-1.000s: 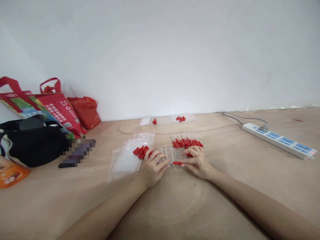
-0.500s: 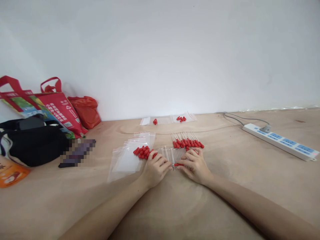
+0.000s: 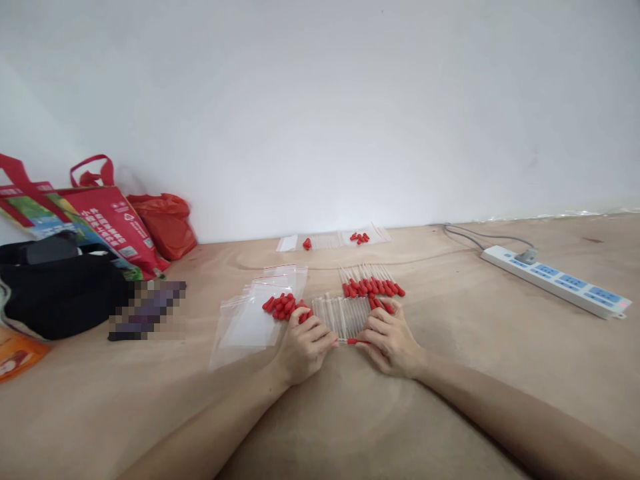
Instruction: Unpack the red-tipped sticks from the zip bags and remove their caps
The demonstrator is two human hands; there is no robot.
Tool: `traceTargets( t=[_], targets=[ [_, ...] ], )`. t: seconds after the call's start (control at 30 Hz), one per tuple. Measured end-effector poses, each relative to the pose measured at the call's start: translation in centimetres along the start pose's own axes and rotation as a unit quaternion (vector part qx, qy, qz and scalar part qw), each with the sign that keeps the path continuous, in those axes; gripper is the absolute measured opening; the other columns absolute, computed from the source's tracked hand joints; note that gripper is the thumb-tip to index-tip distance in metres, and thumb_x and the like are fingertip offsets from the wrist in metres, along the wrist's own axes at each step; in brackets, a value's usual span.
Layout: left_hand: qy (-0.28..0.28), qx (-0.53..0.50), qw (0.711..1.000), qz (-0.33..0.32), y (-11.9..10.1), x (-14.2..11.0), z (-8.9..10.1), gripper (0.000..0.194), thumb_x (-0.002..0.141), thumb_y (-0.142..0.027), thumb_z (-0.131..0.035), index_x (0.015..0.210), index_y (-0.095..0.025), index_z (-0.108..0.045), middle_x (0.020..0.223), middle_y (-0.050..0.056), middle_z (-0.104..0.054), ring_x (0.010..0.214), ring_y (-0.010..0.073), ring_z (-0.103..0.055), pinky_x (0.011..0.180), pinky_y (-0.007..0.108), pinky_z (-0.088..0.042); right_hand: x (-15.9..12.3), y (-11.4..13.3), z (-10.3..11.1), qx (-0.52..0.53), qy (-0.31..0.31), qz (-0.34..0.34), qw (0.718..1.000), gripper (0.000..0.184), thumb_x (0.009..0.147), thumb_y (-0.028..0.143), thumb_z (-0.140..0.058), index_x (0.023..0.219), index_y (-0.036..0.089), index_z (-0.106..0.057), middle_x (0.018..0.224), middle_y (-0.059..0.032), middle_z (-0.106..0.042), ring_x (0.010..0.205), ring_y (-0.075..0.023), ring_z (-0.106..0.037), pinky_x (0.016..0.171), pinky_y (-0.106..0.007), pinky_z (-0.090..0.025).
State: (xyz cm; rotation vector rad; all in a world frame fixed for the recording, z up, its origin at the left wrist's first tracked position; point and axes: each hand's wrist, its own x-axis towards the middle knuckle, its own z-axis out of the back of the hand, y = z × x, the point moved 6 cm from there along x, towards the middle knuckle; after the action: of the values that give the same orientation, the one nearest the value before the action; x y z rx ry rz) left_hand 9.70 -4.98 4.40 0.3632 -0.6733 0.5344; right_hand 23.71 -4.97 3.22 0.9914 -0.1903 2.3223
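Note:
Between my hands lies a dropper, its clear tube [image 3: 343, 341] toward the left and its red rubber bulb [image 3: 352, 341] toward the right; the two meet in line. My left hand [image 3: 306, 347] is closed, pinching the tube end. Closed too is my right hand [image 3: 393, 343], with thumb and fingers on the bulb. Just beyond the fingertips, clear tubes [image 3: 340, 313] lie side by side in a row. Loose red bulbs [image 3: 283, 305] are heaped by my left knuckles. Droppers with bulbs [image 3: 373, 283] are lined up behind my right hand, bulbs toward me.
Clear zip bags [image 3: 250, 320] are spread at left. Another bag of bulbs and tubes [image 3: 325, 241] lies by the wall. A power strip [image 3: 555, 280] with a grey cable is at right. Shopping bags [image 3: 110, 220], a black bag [image 3: 65, 287] and a blurred-out object [image 3: 147, 312] stand left.
Both hands have come slightly nearer to me, the dropper between them now clear of the tube row. The whole view has shifted a little to the left.

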Motion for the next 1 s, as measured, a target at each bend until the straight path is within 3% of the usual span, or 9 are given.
traceTargets(
  t=[0.17, 0.27, 0.43, 0.63, 0.8, 1.0],
  targets=[
    [-0.001, -0.011, 1.0, 0.003, -0.1, -0.1, 0.1, 0.019, 0.085, -0.018, -0.045, 0.07, -0.018, -0.056, 0.059, -0.004, -0.057, 0.063, 0.0105, -0.05, 0.085, 0.037, -0.029, -0.2, 0.1, 0.2, 0.012, 0.001, -0.003, 1.0, 0.015, 0.08, 0.025, -0.045, 0.072, 0.019, -0.056, 0.064, 0.0009, -0.053, 0.073, -0.0145, -0.047, 0.09, -0.043, -0.023],
    [-0.027, -0.02, 0.999, 0.031, 0.9, -0.8, 0.8, 0.018, 0.085, -0.016, -0.044, 0.073, -0.017, -0.056, 0.06, -0.002, -0.057, 0.06, 0.0101, -0.05, 0.079, 0.033, -0.035, -0.5, -1.0, 0.8, 0.001, -0.01, -0.038, 0.999, 0.015, 0.08, 0.024, -0.044, 0.069, 0.019, -0.054, 0.064, 0.0001, -0.054, 0.072, -0.0146, -0.048, 0.089, -0.042, -0.024],
    [-0.031, -0.016, 0.994, 0.102, 2.9, -2.4, 1.0, 0.016, 0.087, -0.018, -0.043, 0.091, -0.016, -0.058, 0.069, 0.002, -0.056, 0.062, 0.0116, -0.051, 0.059, 0.023, -0.041, -1.0, -3.7, 1.4, 0.0, -0.023, -0.117, 0.993, 0.016, 0.086, 0.026, -0.042, 0.082, 0.022, -0.057, 0.076, -0.0012, -0.062, 0.077, -0.0142, -0.054, 0.088, -0.037, -0.026],
    [-0.013, -0.028, 0.991, 0.131, 3.2, -1.8, -0.6, 0.038, 0.085, -0.007, -0.032, 0.12, -0.013, -0.045, 0.089, 0.007, -0.051, 0.078, 0.0123, -0.055, 0.071, 0.023, -0.048, -1.7, -6.6, 1.7, -0.028, -0.046, -0.206, 0.977, 0.024, 0.086, 0.027, -0.038, 0.099, 0.023, -0.058, 0.088, -0.0045, -0.064, 0.083, -0.0168, -0.057, 0.079, -0.034, -0.032],
    [-0.065, -0.029, 0.99, 0.124, 3.4, -0.1, -0.8, 0.026, 0.085, -0.009, -0.039, 0.106, -0.015, -0.052, 0.085, 0.005, -0.054, 0.079, 0.0128, -0.057, 0.073, 0.024, -0.049, -2.5, -8.8, 2.3, -0.023, -0.055, -0.297, 0.953, 0.019, 0.079, 0.035, -0.047, 0.085, 0.021, -0.059, 0.08, -0.0018, -0.066, 0.073, -0.0169, -0.058, 0.074, -0.034, -0.034],
    [-0.052, -0.025, 0.994, 0.091, 2.7, 1.0, -2.1, 0.016, 0.085, -0.011, -0.039, 0.09, -0.016, -0.054, 0.079, 0.003, -0.06, 0.076, 0.0137, -0.059, 0.071, 0.026, -0.05, -2.3, -8.6, 2.1, -0.041, -0.042, -0.295, 0.954, 0.019, 0.077, 0.039, -0.051, 0.076, 0.023, -0.061, 0.072, 0.0003, -0.066, 0.073, -0.0181, -0.058, 0.078, -0.036, -0.03]
  ],
)
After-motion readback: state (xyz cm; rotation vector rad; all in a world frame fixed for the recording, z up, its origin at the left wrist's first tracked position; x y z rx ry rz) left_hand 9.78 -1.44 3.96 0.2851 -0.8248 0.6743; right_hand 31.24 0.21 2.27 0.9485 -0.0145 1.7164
